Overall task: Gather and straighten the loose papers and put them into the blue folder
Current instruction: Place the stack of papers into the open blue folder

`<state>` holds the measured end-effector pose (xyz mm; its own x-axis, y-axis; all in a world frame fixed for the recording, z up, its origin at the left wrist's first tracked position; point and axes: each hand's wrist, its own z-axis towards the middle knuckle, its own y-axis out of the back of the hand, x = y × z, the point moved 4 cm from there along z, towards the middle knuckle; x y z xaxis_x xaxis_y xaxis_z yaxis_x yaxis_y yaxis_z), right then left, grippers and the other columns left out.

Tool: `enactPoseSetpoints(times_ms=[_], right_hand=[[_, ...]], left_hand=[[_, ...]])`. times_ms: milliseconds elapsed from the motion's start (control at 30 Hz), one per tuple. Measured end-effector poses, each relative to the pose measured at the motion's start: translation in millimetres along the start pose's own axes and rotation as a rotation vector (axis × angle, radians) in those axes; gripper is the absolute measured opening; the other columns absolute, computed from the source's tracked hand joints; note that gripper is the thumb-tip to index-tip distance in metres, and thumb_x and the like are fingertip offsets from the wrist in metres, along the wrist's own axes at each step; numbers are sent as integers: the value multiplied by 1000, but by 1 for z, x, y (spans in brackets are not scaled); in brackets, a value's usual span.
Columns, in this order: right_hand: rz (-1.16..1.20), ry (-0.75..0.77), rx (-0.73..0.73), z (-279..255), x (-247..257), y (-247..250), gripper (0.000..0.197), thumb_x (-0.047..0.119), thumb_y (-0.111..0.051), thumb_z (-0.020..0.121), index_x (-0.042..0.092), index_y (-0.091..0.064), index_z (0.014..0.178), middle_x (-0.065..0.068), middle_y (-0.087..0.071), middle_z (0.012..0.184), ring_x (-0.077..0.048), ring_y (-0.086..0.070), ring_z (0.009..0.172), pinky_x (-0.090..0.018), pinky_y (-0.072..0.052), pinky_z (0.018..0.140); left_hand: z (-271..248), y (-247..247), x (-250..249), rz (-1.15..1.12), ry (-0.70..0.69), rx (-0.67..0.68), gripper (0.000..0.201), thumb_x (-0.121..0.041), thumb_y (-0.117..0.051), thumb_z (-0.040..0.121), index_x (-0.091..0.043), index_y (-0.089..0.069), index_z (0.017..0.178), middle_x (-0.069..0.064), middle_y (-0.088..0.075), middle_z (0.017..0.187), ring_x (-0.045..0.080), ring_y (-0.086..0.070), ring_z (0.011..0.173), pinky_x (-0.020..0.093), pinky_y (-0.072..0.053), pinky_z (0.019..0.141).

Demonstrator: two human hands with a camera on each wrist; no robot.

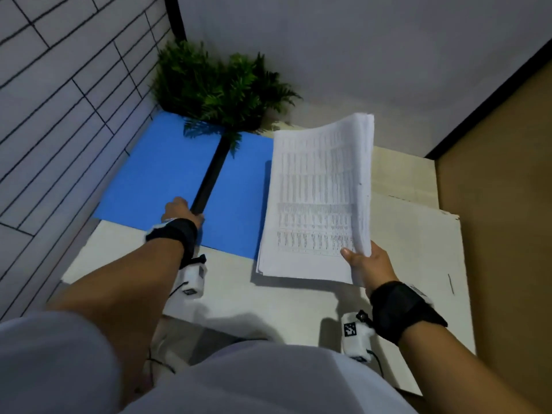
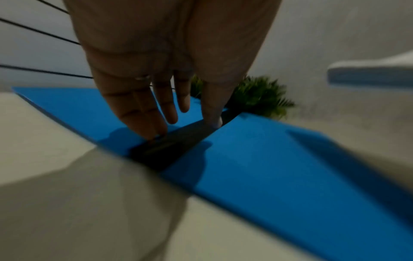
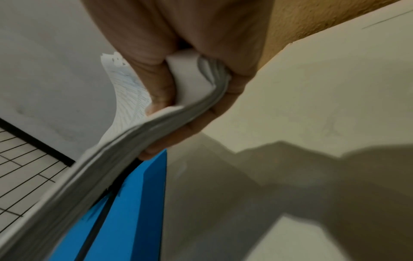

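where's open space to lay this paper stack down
Free: the blue folder's left panel, and the right panel between the black spine and the paper stack. Bare table beyond the right hand. Crowded: far corner under the plant.

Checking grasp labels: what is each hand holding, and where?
Right hand grips the paper stack by its near right corner. Left hand holds nothing.

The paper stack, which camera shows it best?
The head view: the paper stack shows whole, its printed top sheet facing up, pinched at its near corner by the right hand. The right wrist view shows only its bent edge at the fingers. The left wrist view catches just a blurred corner at the far right.
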<state>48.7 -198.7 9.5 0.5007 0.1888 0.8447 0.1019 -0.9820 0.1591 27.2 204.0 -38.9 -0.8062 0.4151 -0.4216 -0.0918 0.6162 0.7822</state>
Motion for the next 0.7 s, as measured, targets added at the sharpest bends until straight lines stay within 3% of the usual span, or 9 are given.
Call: enactPoseSetpoints(times_ms=[67,133,200,333,467,533,633,700], right_hand=[[11,-13,-17,4,-2,-8,31,2,-62,89,6,-60,119,-5,-69,103,-17,-67,91,-22,-52,72],[12,-19,-33,8,-3,-18,32,2,-62,89,3,-59,121,-11,-68,109,-26,-66,96,-26,-51,77],[16,-25,-34,11,-4,-29,31,0,-61,89,1,-58,120,-13,-66,108,-27,-65,94,-25,-51,76],[5,-48,3,17,-8,-49,24,1,-61,90,5,-59,113,-12,-65,106,-16,-64,82,-22,-49,71],[-7,-77,61,22,-21,-61,27,2,-61,90,6,-58,117,-8,-66,104,-13,-64,84,-16,-49,68],[-18,-106,81,25,-32,-68,30,3,-62,90,5,-58,120,-9,-65,109,-20,-64,91,-22,-49,76],[-68,-167,94,32,-51,-78,32,5,-64,89,5,-57,120,-11,-64,112,-28,-61,100,-34,-47,93],[-129,-189,88,37,-61,-84,29,6,-66,88,7,-57,115,-12,-63,108,-27,-59,96,-33,-45,90]], left_hand=[[21,-3,23,150,6,14,50,-31,-69,85,-4,-48,121,22,-50,126,44,-53,112,52,-47,93],[28,-8,27,248,-87,51,32,-30,-62,90,-5,-51,107,23,-56,116,42,-57,104,49,-49,86],[22,-13,26,276,-183,110,19,-27,-55,93,-10,-48,88,21,-60,102,37,-59,89,42,-48,76],[-13,-39,32,282,-312,283,32,-29,-59,89,-21,-38,66,4,-51,72,26,-51,74,30,-38,65],[-48,-63,52,347,-391,436,34,-26,-66,80,-20,-40,59,-4,-47,62,22,-51,71,26,-37,61],[-55,-64,61,302,-385,476,33,-29,-66,81,-20,-43,58,-5,-47,60,21,-51,70,25,-35,56],[-56,-49,69,146,-303,403,34,-44,-65,84,-19,-53,64,-1,-58,61,20,-58,65,27,-45,63],[-44,-27,81,17,-230,204,36,-45,-65,83,-17,-53,65,5,-60,64,27,-63,70,31,-48,66]])
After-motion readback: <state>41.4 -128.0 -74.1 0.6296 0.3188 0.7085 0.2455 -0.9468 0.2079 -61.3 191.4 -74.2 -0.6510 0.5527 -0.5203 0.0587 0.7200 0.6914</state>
